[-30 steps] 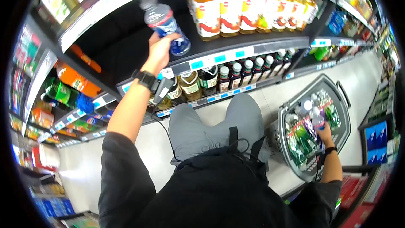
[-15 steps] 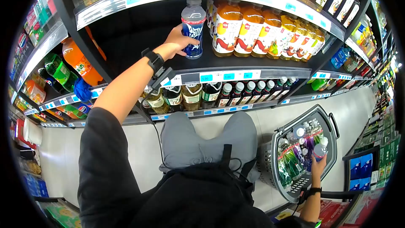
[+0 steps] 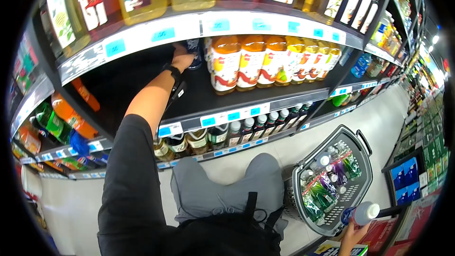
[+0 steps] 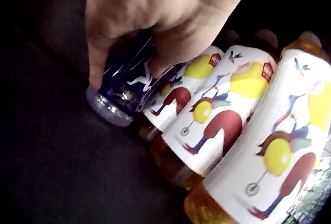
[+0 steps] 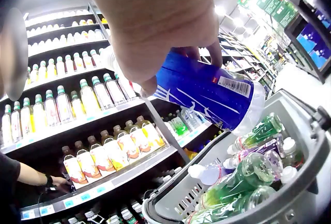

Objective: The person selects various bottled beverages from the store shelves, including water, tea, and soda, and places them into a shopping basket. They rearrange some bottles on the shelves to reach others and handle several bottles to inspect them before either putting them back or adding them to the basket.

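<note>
My left hand (image 3: 182,59) reaches deep into the middle shelf and grips a blue-labelled bottle (image 3: 193,53), its fingers around the label. In the left wrist view that bottle (image 4: 126,82) stands beside a row of juice bottles (image 4: 217,113). My right hand (image 3: 351,238) holds another blue-labelled bottle (image 3: 362,213) by the near edge of the grey basket (image 3: 296,194). The right wrist view shows this bottle (image 5: 207,89) tilted above the basket, with thumb and fingers round it. Green and purple bottles (image 5: 248,175) lie inside the basket.
Juice bottles (image 3: 251,61) line the shelf right of my left hand. A shelf edge with price tags (image 3: 227,117) runs in front, and another shelf edge (image 3: 189,24) hangs above. Dark bottles (image 3: 260,128) stand below. Blue boxes (image 3: 405,180) are at the right.
The left hand and its bottle have moved back, deeper into the shelf. The right hand has lifted its bottle from inside the basket to the near rim. The head view has shifted.
</note>
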A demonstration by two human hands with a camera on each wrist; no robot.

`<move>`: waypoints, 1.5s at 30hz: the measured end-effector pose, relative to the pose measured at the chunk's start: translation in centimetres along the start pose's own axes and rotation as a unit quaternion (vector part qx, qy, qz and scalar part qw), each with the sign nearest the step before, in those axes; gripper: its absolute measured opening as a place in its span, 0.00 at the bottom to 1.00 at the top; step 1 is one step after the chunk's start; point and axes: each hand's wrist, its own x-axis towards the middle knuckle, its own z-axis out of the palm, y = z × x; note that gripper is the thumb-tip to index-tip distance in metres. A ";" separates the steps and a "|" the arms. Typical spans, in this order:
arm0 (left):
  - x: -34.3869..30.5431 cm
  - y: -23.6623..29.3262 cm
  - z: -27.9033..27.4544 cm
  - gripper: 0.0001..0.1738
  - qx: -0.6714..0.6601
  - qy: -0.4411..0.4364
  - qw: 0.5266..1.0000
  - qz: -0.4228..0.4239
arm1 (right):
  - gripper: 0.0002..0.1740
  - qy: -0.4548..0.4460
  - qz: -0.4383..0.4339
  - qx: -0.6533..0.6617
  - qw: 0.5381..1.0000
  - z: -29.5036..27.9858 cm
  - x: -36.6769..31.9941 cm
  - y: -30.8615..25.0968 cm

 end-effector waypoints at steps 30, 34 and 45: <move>6.6 -4.2 3.7 0.29 -0.427 -0.193 0.879 -0.084 | 0.49 -0.032 0.088 0.054 0.994 -0.4 -4.8 -2.4; 8.8 -6.6 5.3 0.44 -0.447 -0.230 0.864 -0.033 | 0.50 -0.030 0.071 0.035 0.996 0.0 -5.2 -2.7; -12.9 5.6 -7.9 0.09 -0.415 -0.035 0.902 0.111 | 0.42 -0.078 0.172 0.189 0.964 6.1 -0.8 -11.8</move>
